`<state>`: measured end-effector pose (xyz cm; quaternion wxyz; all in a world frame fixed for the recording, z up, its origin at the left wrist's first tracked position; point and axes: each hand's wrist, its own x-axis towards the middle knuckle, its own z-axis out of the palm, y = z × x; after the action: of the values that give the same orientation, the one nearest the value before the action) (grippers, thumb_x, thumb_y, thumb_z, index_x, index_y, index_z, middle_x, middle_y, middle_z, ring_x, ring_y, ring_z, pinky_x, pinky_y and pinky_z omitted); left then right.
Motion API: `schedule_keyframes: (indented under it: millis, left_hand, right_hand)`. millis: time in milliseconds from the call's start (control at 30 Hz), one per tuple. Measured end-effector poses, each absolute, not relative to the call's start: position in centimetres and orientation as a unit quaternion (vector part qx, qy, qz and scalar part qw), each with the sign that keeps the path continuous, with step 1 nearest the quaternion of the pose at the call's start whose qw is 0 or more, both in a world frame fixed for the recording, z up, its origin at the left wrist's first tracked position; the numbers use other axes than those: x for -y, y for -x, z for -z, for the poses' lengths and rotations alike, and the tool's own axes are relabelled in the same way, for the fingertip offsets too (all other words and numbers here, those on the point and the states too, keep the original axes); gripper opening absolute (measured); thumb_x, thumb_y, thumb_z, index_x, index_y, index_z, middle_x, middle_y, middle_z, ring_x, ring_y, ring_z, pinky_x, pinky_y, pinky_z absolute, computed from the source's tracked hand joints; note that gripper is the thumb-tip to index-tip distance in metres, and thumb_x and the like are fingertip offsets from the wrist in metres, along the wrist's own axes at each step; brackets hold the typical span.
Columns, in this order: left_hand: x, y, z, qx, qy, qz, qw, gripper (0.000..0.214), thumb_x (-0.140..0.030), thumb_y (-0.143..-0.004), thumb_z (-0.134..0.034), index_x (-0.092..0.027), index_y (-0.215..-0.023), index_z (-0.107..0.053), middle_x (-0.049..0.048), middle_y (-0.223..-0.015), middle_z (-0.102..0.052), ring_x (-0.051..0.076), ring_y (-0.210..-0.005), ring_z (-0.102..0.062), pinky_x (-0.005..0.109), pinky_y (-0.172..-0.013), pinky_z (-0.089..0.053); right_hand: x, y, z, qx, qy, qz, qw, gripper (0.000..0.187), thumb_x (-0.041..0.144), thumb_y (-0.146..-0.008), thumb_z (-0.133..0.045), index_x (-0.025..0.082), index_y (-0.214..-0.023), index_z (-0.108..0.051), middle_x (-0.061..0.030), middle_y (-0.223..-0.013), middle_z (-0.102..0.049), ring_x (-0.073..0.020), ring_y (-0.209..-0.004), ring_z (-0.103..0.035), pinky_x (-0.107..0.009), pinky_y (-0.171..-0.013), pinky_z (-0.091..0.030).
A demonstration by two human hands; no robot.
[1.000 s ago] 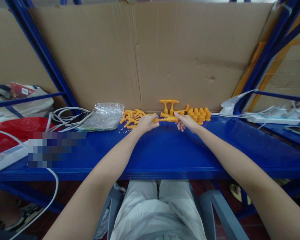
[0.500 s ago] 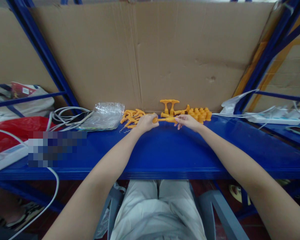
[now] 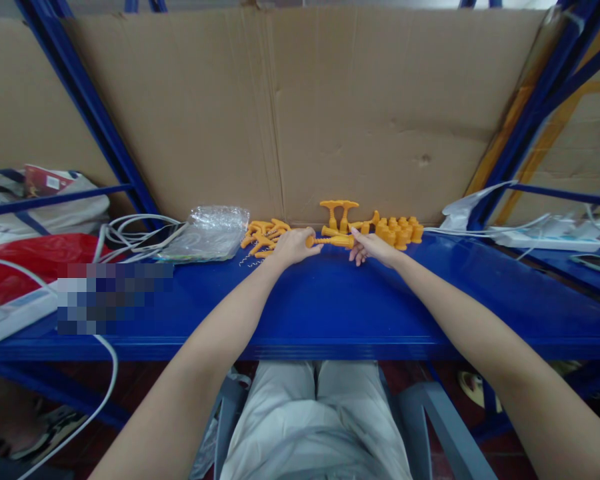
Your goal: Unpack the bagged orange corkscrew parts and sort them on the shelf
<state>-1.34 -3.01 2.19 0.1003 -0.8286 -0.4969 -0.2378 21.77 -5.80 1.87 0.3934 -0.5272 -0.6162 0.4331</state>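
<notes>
Both my hands meet at the far side of a blue shelf point(image 3: 330, 307). My left hand point(image 3: 293, 246) is closed round the handle end of an orange threaded plastic screw point(image 3: 333, 240). My right hand point(image 3: 373, 245) pinches the orange piece at the screw's other end. The screw lies level between them, just above the shelf. Behind it stand two upright orange T-shaped pieces point(image 3: 339, 212). A loose heap of orange handle parts point(image 3: 264, 235) lies left of my left hand, and a cluster of orange caps point(image 3: 400, 230) sits behind my right hand.
A crumpled clear plastic bag point(image 3: 207, 232) and white cables point(image 3: 130, 233) lie to the left, beside a red bag point(image 3: 25, 257). A large cardboard sheet point(image 3: 300, 107) backs the shelf. A white power strip point(image 3: 535, 235) with cables lies at the right. My knees show below.
The screw and both hands have stayed in place; my right hand's fingers shifted a little on the orange piece, turning at the screw's end.
</notes>
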Motion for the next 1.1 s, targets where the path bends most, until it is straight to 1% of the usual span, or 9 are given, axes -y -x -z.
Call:
schedule_keyframes:
  millis: [100, 167, 267, 367, 433, 667, 933, 1033, 1100]
  left_hand:
    - [3.1, 1.3, -2.3, 0.508, 0.821, 0.24, 0.101, 0.036, -0.046, -0.085, -0.064, -0.02, -0.108, -0.072, 0.0098, -0.098, -0.078, 0.029, -0.097, -0.072, 0.031, -0.076, -0.05]
    - [3.2, 1.3, -2.3, 0.513, 0.82, 0.234, 0.103, 0.035, -0.045, -0.086, -0.063, -0.02, -0.108, -0.072, 0.0101, -0.099, -0.078, 0.028, -0.097, -0.072, 0.03, -0.075, -0.05]
    - [3.3, 1.3, -2.4, 0.515, 0.82, 0.226, 0.107, 0.035, -0.044, -0.087, -0.061, -0.018, -0.108, -0.073, 0.0109, -0.099, -0.078, 0.029, -0.097, -0.072, 0.03, -0.074, -0.049]
    - [3.3, 1.3, -2.4, 0.514, 0.819, 0.229, 0.11, 0.034, -0.044, -0.088, -0.06, -0.018, -0.106, -0.073, 0.0109, -0.097, -0.078, 0.029, -0.095, -0.072, 0.031, -0.073, -0.049]
    - [3.2, 1.3, -2.3, 0.511, 0.819, 0.236, 0.112, 0.033, -0.044, -0.087, -0.062, -0.018, -0.104, -0.073, 0.0106, -0.095, -0.078, 0.028, -0.094, -0.072, 0.03, -0.073, -0.049]
    - [3.1, 1.4, -2.0, 0.501, 0.819, 0.251, 0.122, 0.032, -0.045, -0.086, -0.062, -0.019, -0.102, -0.073, 0.0096, -0.094, -0.078, 0.028, -0.093, -0.073, 0.03, -0.071, -0.047]
    - [3.0, 1.2, -1.8, 0.489, 0.824, 0.26, 0.123, 0.034, -0.045, -0.086, -0.064, -0.018, -0.105, -0.072, 0.0105, -0.098, -0.078, 0.028, -0.096, -0.073, 0.03, -0.074, -0.049]
    - [2.7, 1.3, -1.7, 0.48, 0.825, 0.274, 0.119, 0.033, -0.046, -0.085, -0.064, -0.019, -0.102, -0.072, 0.0092, -0.094, -0.078, 0.027, -0.092, -0.073, 0.03, -0.074, -0.05]
    - [2.5, 1.3, -1.6, 0.48, 0.823, 0.281, 0.116, 0.032, -0.047, -0.085, -0.064, -0.02, -0.1, -0.072, 0.0088, -0.091, -0.078, 0.028, -0.091, -0.073, 0.032, -0.076, -0.051]
  right_hand:
    - [5.9, -21.9, -1.8, 0.61, 0.531, -0.445, 0.384, 0.052, 0.06, -0.101, -0.043, 0.016, -0.074, -0.057, -0.008, -0.058, -0.068, -0.0105, -0.042, -0.06, -0.017, -0.039, -0.042]
    - [5.9, -22.1, -1.8, 0.61, 0.533, -0.446, 0.381, 0.045, 0.054, -0.102, -0.046, 0.016, -0.083, -0.059, -0.0083, -0.068, -0.071, -0.0104, -0.045, -0.061, -0.018, -0.04, -0.043]
    - [5.8, -22.5, -1.7, 0.629, 0.514, -0.433, 0.39, 0.021, 0.036, -0.097, -0.064, 0.017, -0.106, -0.06, -0.0076, -0.092, -0.075, -0.0099, -0.054, -0.066, -0.018, -0.047, -0.05]
    - [5.4, -22.9, -1.3, 0.656, 0.49, -0.407, 0.404, 0.036, 0.017, -0.086, -0.074, 0.019, -0.117, -0.056, -0.0065, -0.105, -0.073, -0.009, -0.061, -0.069, -0.019, -0.054, -0.054]
    - [5.1, -23.2, -1.0, 0.667, 0.478, -0.397, 0.41, 0.033, 0.016, -0.084, -0.075, 0.018, -0.111, -0.057, -0.006, -0.102, -0.072, -0.009, -0.061, -0.068, -0.02, -0.054, -0.054]
    - [5.2, -23.5, -1.3, 0.69, 0.443, -0.411, 0.399, 0.023, 0.031, -0.083, -0.079, 0.017, -0.089, -0.062, -0.0049, -0.081, -0.074, -0.0105, -0.058, -0.065, -0.021, -0.053, -0.05]
    - [5.3, -23.1, -1.5, 0.674, 0.453, -0.426, 0.399, 0.047, 0.057, -0.09, -0.068, 0.016, -0.068, -0.059, -0.0042, -0.06, -0.067, -0.0094, -0.048, -0.059, -0.021, -0.05, -0.046]
    - [5.4, -22.8, -1.5, 0.665, 0.465, -0.421, 0.405, 0.05, 0.058, -0.094, -0.061, 0.017, -0.067, -0.057, -0.0041, -0.057, -0.065, -0.0086, -0.044, -0.056, -0.02, -0.045, -0.042]
    - [5.4, -22.7, -1.5, 0.664, 0.474, -0.414, 0.405, 0.046, 0.055, -0.096, -0.059, 0.016, -0.072, -0.059, -0.0052, -0.063, -0.067, -0.0084, -0.046, -0.058, -0.019, -0.044, -0.041]
